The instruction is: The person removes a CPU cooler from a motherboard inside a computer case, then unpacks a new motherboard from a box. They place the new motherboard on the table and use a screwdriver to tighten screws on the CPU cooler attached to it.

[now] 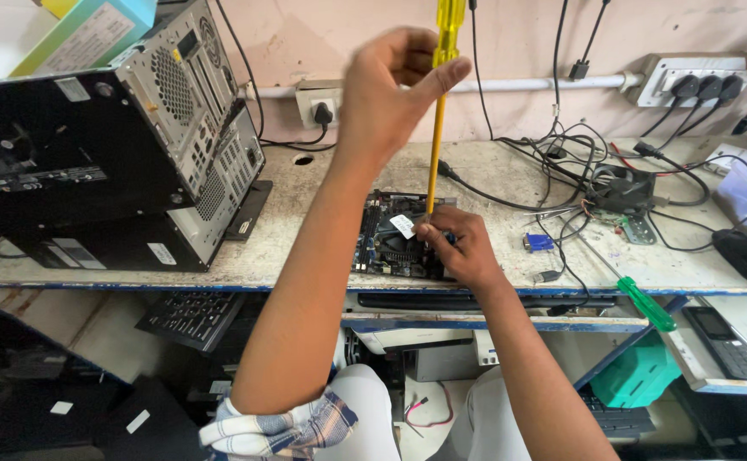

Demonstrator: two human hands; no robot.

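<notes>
My left hand (390, 94) clamped on long yellow-handled screwdriver (438, 111), my right hand (463, 248) fingers pinched at its tip on dark rectangular circuit board (382, 243), stacked computer cases (109, 145) at nine o'clock

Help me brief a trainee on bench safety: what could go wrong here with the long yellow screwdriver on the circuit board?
1. The left hand grips the yellow screwdriver only at its top; the tip could slip and gouge the circuit board.
2. The right hand has its fingers at the tip, so a slip might jab them.
3. The board lies near the bench edge, beside loose cables; a snag or push might drag it off.
</notes>
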